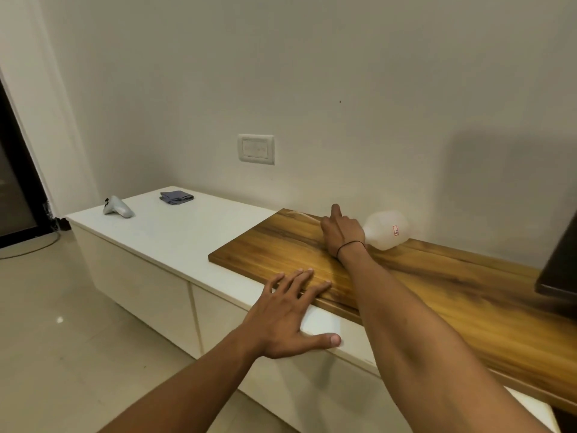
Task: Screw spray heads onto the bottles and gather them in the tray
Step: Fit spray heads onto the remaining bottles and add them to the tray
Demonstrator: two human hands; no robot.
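Translucent white plastic bottle (pixel 388 230) lies on its side at the back of the brown wooden board (pixel 312 245), close to the wall (pixel 312 73), neck end hidden behind the right hand (pixel 342 234). Small red-outlined label on the bottle's side; its marks too small to read. Right hand closed around the neck end, forefinger pointing up and away, thin black band at the wrist; whether a spray head sits under the fingers cannot be told. Left hand (pixel 292 317) spread flat, fingertips on the board's near edge, thumb on the white counter (pixel 175 232). Grey-white pistol-shaped object (pixel 117 207) lies far left on the counter, likely a spray head, detail soft. Folded grey-blue cloth (pixel 176 197) sits behind it near the wall. White wall plate (pixel 256 149) above, its faint embossed marks unreadable. Dark object (pixel 559 264) cut off at right edge, unidentifiable.
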